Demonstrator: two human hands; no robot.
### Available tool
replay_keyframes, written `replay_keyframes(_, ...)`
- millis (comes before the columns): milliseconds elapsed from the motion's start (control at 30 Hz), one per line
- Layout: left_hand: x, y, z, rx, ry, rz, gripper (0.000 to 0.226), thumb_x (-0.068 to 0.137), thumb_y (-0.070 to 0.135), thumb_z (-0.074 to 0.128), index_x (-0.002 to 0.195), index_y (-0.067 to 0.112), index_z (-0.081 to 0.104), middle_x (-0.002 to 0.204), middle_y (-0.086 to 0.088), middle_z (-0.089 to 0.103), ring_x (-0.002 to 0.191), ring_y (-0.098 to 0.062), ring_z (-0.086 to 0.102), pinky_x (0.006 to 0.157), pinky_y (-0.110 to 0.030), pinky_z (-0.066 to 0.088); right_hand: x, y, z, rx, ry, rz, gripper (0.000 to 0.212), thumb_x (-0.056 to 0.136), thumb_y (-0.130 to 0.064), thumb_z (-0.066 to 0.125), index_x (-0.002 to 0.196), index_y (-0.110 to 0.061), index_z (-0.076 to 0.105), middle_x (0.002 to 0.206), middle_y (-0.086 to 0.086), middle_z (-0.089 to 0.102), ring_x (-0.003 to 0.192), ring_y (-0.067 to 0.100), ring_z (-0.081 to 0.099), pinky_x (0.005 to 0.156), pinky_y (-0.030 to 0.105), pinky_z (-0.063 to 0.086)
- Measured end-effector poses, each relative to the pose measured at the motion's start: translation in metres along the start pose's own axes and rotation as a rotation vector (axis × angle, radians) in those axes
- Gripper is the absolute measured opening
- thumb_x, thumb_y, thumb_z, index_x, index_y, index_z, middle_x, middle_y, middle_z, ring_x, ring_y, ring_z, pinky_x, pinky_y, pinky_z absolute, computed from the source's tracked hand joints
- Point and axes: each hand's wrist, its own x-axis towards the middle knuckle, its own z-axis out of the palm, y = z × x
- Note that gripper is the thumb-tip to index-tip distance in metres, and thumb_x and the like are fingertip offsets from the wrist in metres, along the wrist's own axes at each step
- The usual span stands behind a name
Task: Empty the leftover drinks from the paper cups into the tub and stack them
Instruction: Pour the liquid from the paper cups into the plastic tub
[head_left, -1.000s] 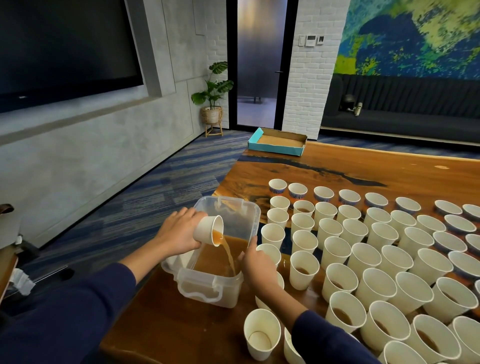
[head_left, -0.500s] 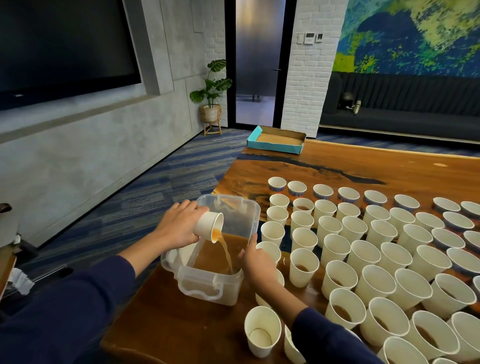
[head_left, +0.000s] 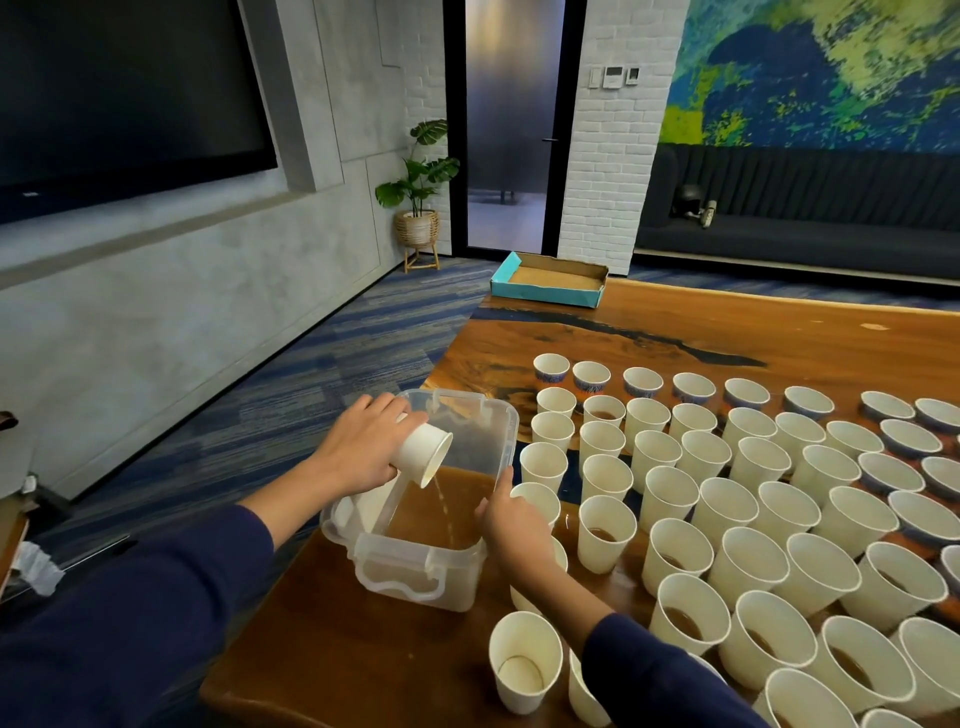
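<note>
From the head view, our left hand (head_left: 363, 449) has its fingers curled round a paper cup (head_left: 422, 453), tipped mouth-down over the clear plastic tub (head_left: 470, 413); only a thin trickle of brown drink (head_left: 441, 512) falls from its rim into the pool already in the tub. Our right hand (head_left: 511, 525) has its fingers bent round a second cup (head_left: 540, 500) just beside the tub's right wall; whether that cup is lifted or resting on the desk (head_left: 675, 332), we cannot tell.

The tub sits at the desk's left corner, near the edge; a knock from either arm could, we judge, slide it off and spill the lot onto the carpet (head_left: 291, 395). The cups on the desk (head_left: 779, 509) stand tightly packed to the right, many with drink in them; our right sleeve (head_left: 660, 670) lies across the near ones, so a careless sweep could topple several at once. If we right the tipped cup too soon, the last drops may land on the desk; stacking it wet could leave dregs trapped between cups. An emptied cup (head_left: 524, 660) stands near the front edge, easily clipped by an elbow.
</note>
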Motion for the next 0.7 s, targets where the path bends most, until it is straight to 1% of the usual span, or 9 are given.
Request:
replay_keyframes(133, 0.0011, 0.0016, 0.0000, 0.063, 0.001, 0.038, 0.068, 0.077, 0.025, 0.074, 0.138, 0.021, 0.043, 0.135, -0.006, 0.049, 0.125, -0.023, 0.044, 0.100, -0.035, 0.035, -0.0003, 0.0007, 0.0019, -0.057, 0.013, -0.018, 0.067, 0.101, -0.006, 0.042, 0.151, -0.002, -0.002, 0.114, 0.009, 0.065, 0.097, 0.017, 0.068, 0.084, 0.031, 0.053)
replay_keyframes(333, 0.0032, 0.0007, 0.0008, 0.185, 0.024, 0.095, 0.070, 0.069, 0.024, 0.080, 0.133, 0.020, 0.050, 0.128, -0.007, 0.056, 0.118, -0.024, 0.051, 0.096, -0.035, 0.041, -0.0001, 0.0014, 0.0026, -0.077, 0.019, -0.043, 0.069, 0.099, -0.005, 0.044, 0.151, -0.003, -0.001, 0.112, 0.008, 0.065, 0.094, 0.016, 0.068, 0.083, 0.029, 0.054)
replay_keyframes(433, 0.0041, 0.0003, -0.0002, 0.254, 0.051, 0.137, 0.071, 0.059, 0.021, 0.085, 0.125, 0.019, 0.058, 0.118, -0.008, 0.062, 0.110, -0.025, 0.057, 0.091, -0.036, 0.046, 0.0008, 0.0020, 0.0038, -0.077, 0.021, -0.047, 0.068, 0.099, -0.004, 0.044, 0.151, -0.003, 0.000, 0.111, 0.008, 0.065, 0.093, 0.015, 0.068, 0.082, 0.028, 0.053)
replay_keyframes(533, 0.0046, -0.0004, 0.0033, 0.302, 0.060, 0.185, 0.071, 0.061, 0.019, 0.084, 0.126, 0.020, 0.057, 0.120, -0.008, 0.061, 0.113, -0.026, 0.056, 0.094, -0.037, 0.046, 0.0005, 0.0015, 0.0035, -0.035, 0.025, -0.037, 0.067, 0.101, -0.006, 0.043, 0.151, -0.004, -0.002, 0.111, 0.007, 0.065, 0.093, 0.015, 0.067, 0.081, 0.027, 0.053)
replay_keyframes(567, 0.0044, -0.0004, 0.0036, 0.315, 0.071, 0.201, 0.072, 0.058, 0.019, 0.086, 0.125, 0.020, 0.058, 0.118, -0.008, 0.062, 0.112, -0.026, 0.057, 0.093, -0.037, 0.046, 0.0002, 0.0013, 0.0029, -0.026, 0.026, -0.033, 0.067, 0.101, -0.007, 0.042, 0.151, -0.004, -0.002, 0.111, 0.007, 0.065, 0.093, 0.015, 0.068, 0.081, 0.027, 0.053)
replay_keyframes(633, 0.0047, -0.0006, 0.0030, 0.332, 0.085, 0.224, 0.076, 0.045, 0.019, 0.092, 0.116, 0.020, 0.064, 0.110, -0.009, 0.066, 0.105, -0.026, 0.061, 0.088, -0.038, 0.050, -0.0001, 0.0011, 0.0022, -0.013, 0.026, -0.023, 0.067, 0.101, -0.008, 0.041, 0.151, -0.004, -0.002, 0.112, 0.007, 0.065, 0.093, 0.015, 0.068, 0.081, 0.027, 0.053)
replay_keyframes(700, 0.0062, -0.0016, 0.0049, 0.327, 0.100, 0.241, 0.079, 0.037, 0.016, 0.094, 0.111, 0.020, 0.067, 0.106, -0.009, 0.067, 0.101, -0.025, 0.063, 0.085, -0.038, 0.052, -0.0003, 0.0007, 0.0014, -0.017, 0.022, -0.020, 0.067, 0.101, -0.008, 0.042, 0.151, -0.005, -0.002, 0.112, 0.007, 0.066, 0.094, 0.015, 0.068, 0.081, 0.027, 0.053)
